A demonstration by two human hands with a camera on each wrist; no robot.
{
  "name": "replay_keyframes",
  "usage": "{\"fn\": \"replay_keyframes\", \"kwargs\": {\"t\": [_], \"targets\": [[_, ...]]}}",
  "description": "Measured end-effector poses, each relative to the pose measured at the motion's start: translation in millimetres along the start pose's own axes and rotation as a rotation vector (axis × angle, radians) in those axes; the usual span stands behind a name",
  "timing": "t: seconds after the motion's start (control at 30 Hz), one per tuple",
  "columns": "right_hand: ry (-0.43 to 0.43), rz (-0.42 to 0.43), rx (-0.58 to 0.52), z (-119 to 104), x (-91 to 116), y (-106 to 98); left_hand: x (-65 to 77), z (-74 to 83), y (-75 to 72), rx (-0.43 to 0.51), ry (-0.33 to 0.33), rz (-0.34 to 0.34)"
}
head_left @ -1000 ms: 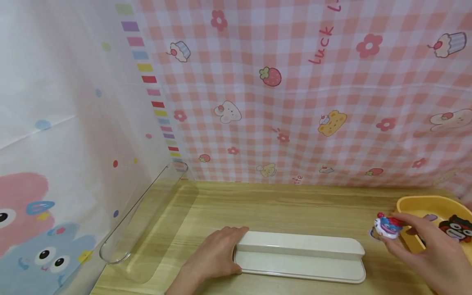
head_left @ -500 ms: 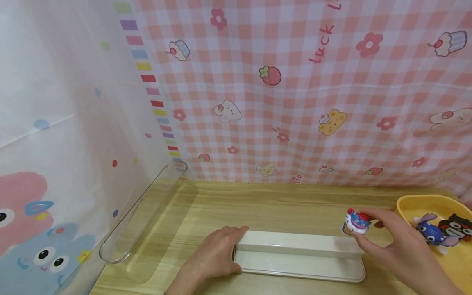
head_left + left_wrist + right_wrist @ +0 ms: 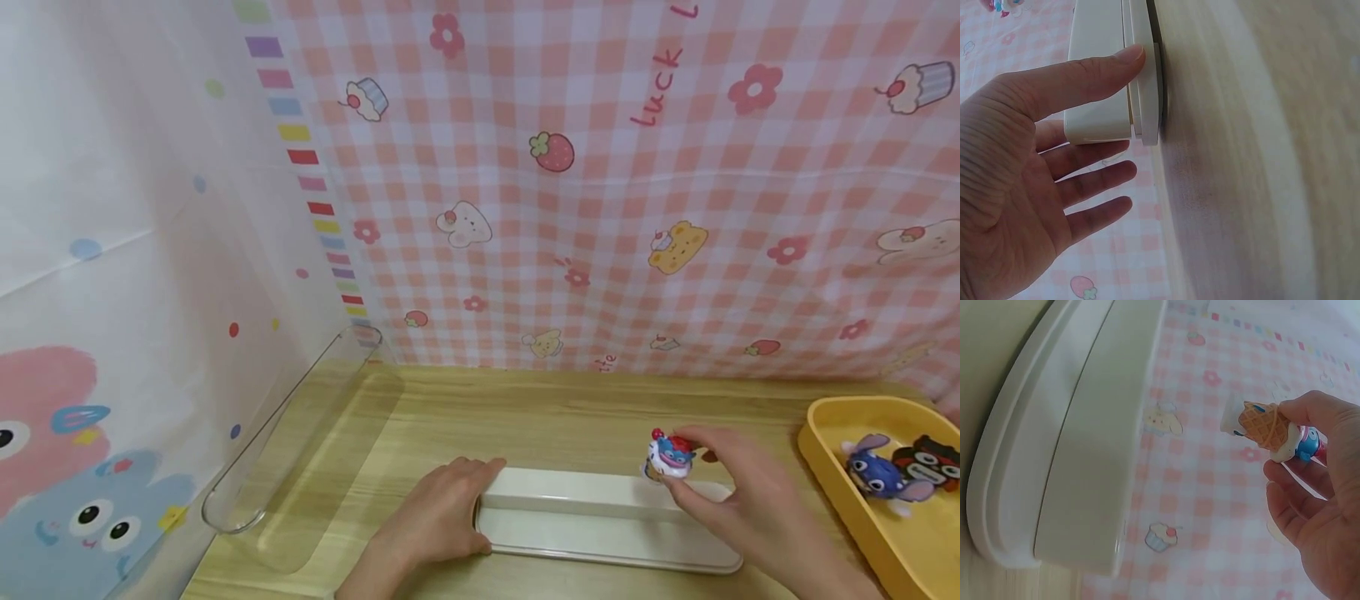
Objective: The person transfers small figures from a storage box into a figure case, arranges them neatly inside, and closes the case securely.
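Right hand (image 3: 753, 504) pinches a blue-faced ice-cream-cone figurine (image 3: 670, 457) between thumb and fingers, apart from the white stepped stand (image 3: 600, 542) and near its rear edge. Left hand (image 3: 438, 512) clasps the stand's left end. Good carrying, in judgement, calls for a light, steady pinch, cone base down, stand braced. Yellow tray (image 3: 930, 546), toward the table's (image 3: 487, 408) rear right corner, contains a Stitch-like figurine (image 3: 873, 477) and a dark figurine (image 3: 926, 465). Backdrop cloth (image 3: 600, 108) reads "Luck"; remaining lettering is incomplete. No brand is legible.
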State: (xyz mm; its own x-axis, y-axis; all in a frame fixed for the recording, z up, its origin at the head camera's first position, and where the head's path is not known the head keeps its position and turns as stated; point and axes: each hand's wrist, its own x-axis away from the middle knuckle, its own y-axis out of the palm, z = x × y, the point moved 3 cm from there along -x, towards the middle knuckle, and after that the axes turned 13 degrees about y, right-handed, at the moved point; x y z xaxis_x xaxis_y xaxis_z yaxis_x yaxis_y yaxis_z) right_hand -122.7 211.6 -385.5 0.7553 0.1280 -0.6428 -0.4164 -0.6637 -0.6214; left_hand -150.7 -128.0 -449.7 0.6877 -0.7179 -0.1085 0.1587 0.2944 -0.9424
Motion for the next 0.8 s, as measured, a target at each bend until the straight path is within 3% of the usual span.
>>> {"fn": "replay_keyframes", "kwargs": {"t": [0.8], "targets": [[-0.064, -0.039, -0.189, -42, -7, 47, -1.4, -1.4, 1.5, 0.010, -0.006, 0.013]]}}
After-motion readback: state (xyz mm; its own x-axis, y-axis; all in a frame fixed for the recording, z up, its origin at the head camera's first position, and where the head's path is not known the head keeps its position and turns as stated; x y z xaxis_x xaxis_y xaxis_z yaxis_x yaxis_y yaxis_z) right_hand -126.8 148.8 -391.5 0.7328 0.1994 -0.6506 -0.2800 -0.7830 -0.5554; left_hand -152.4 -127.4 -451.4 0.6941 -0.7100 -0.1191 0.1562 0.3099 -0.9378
